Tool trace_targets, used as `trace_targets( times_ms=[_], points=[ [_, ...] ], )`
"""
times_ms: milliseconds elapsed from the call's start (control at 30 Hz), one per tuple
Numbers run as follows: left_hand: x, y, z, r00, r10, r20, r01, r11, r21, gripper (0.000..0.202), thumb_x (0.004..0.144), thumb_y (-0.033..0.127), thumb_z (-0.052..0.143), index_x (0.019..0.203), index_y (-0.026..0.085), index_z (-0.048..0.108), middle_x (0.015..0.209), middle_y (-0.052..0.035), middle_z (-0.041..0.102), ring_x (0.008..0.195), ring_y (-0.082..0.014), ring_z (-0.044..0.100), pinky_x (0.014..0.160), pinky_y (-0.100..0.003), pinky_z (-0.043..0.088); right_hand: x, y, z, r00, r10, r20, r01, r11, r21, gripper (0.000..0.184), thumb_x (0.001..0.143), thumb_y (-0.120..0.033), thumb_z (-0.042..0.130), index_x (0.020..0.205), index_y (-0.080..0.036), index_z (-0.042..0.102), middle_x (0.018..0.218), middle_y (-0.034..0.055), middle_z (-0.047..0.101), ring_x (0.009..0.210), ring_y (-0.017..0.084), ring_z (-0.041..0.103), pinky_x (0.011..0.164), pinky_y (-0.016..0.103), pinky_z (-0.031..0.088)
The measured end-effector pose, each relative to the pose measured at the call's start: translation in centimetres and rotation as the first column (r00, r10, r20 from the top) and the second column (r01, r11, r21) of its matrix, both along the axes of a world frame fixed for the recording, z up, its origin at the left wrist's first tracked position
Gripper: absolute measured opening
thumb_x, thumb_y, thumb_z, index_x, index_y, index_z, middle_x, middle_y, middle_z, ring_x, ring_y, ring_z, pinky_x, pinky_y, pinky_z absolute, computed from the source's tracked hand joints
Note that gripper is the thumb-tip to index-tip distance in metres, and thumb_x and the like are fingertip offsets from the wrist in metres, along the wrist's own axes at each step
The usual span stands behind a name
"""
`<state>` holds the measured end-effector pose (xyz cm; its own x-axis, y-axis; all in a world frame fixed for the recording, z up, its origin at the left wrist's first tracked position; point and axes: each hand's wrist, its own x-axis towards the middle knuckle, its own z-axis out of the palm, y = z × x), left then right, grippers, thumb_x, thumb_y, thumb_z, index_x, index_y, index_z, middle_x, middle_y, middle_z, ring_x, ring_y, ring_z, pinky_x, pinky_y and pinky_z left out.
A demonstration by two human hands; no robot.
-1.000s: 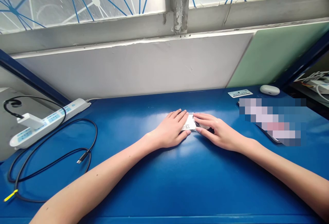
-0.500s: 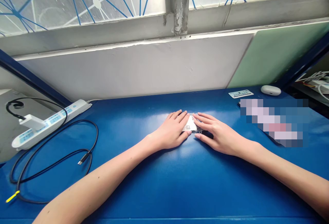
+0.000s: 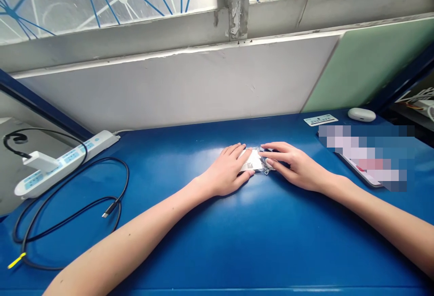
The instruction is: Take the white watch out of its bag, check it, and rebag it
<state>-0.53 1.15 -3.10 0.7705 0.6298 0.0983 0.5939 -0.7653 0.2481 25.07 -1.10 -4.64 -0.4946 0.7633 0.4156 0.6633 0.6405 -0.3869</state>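
A small white packet in clear crinkly plastic (image 3: 255,162) lies flat on the blue table (image 3: 217,241), near its middle. My left hand (image 3: 226,172) rests palm down on the packet's left side, fingers stretched out over it. My right hand (image 3: 295,165) lies on the table just right of the packet, its fingers extended and touching the crinkled plastic end. Part of the packet is hidden under both hands.
A white power strip (image 3: 61,161) with a plugged-in white adapter (image 3: 40,161) sits at the left, with a looped black cable (image 3: 68,210) beside it. At the right lie a phone (image 3: 361,169), a white earbud case (image 3: 361,114) and a small label (image 3: 320,120). A white panel stands behind the table.
My right hand has shifted slightly right and its fingertips have drawn toward the packet's plastic end. The left hand stays pressed on the packet. The view has tilted a little.
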Motion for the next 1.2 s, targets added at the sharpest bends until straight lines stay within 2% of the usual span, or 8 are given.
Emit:
trace_targets(
  times_ms=[233,433,633,833,1000,1133,1200],
  points=[
    [0.0,0.1,-0.2,0.999,-0.013,0.036,0.013,1.0,0.013,0.06,0.102,0.045,0.042,0.15,0.012,0.036,0.155,-0.0212,0.04,0.147,-0.0358,0.032,0.118,-0.054,0.029,0.0,-0.1,0.0,0.995,0.093,0.023,-0.094,0.995,0.03,0.032,0.099,-0.023,0.048,0.125,-0.024,0.067,0.132,0.0131,0.064,0.122,0.027,0.06,0.1,0.046,0.054],
    [-0.1,0.2,-0.1,0.999,-0.018,0.039,0.018,1.0,-0.002,0.059,0.103,0.045,0.04,0.151,0.012,0.035,0.155,-0.019,0.04,0.147,-0.0348,0.032,0.119,-0.052,0.028,0.2,0.0,0.5,0.998,0.043,0.035,-0.043,0.999,0.019,0.036,0.098,-0.026,0.048,0.13,-0.025,0.063,0.134,0.0133,0.064,0.123,0.03,0.06,0.102,0.05,0.052],
    [-0.2,0.2,0.0,0.995,-0.032,0.091,0.033,0.999,-0.01,0.065,0.101,0.046,0.045,0.154,0.013,0.026,0.153,-0.0199,0.042,0.14,-0.0344,0.041,0.115,-0.053,0.033,0.3,0.3,0.6,1.0,-0.002,0.007,0.001,0.999,0.045,0.039,0.097,-0.025,0.048,0.135,-0.024,0.06,0.131,0.0131,0.066,0.119,0.03,0.063,0.101,0.049,0.053],
    [-0.5,0.0,-0.2,0.971,-0.12,0.209,0.125,0.992,-0.013,0.075,0.1,0.043,0.048,0.159,0.021,0.006,0.153,-0.019,0.042,0.138,-0.0332,0.045,0.111,-0.053,0.038,0.3,0.2,1.1,0.997,0.078,-0.02,-0.076,0.99,0.115,0.03,0.096,-0.022,0.051,0.12,-0.025,0.069,0.119,0.0114,0.071,0.109,0.027,0.067,0.094,0.046,0.056],
    [-0.7,0.0,-0.2,0.948,-0.194,0.253,0.211,0.976,-0.044,0.073,0.102,0.042,0.043,0.159,0.025,0.0,0.158,-0.0164,0.036,0.142,-0.0315,0.042,0.111,-0.052,0.038,0.3,0.0,1.5,0.99,0.069,-0.119,-0.061,0.996,0.07,0.024,0.095,-0.028,0.057,0.114,-0.029,0.072,0.118,0.0093,0.07,0.106,0.026,0.069,0.088,0.044,0.059],
    [-0.8,0.0,-0.3,0.935,-0.216,0.281,0.238,0.97,-0.046,0.072,0.102,0.045,0.041,0.159,0.025,0.001,0.156,-0.0167,0.04,0.141,-0.0312,0.043,0.112,-0.051,0.038,0.3,0.0,1.9,0.97,0.115,-0.212,-0.109,0.993,0.043,0.02,0.095,-0.03,0.059,0.105,-0.028,0.075,0.104,0.0078,0.075,0.093,0.024,0.071,0.081,0.041,0.06],
    [-0.8,0.1,-0.3,0.927,-0.204,0.313,0.229,0.972,-0.044,0.072,0.102,0.046,0.039,0.159,0.024,0.0,0.154,-0.017,0.042,0.14,-0.031,0.045,0.111,-0.051,0.038,0.2,-0.2,2.2,0.957,0.094,-0.274,-0.092,0.996,0.021,0.017,0.094,-0.03,0.06,0.101,-0.028,0.076,0.099,0.0067,0.076,0.087,0.024,0.072,0.079,0.04,0.06]
  ],
)
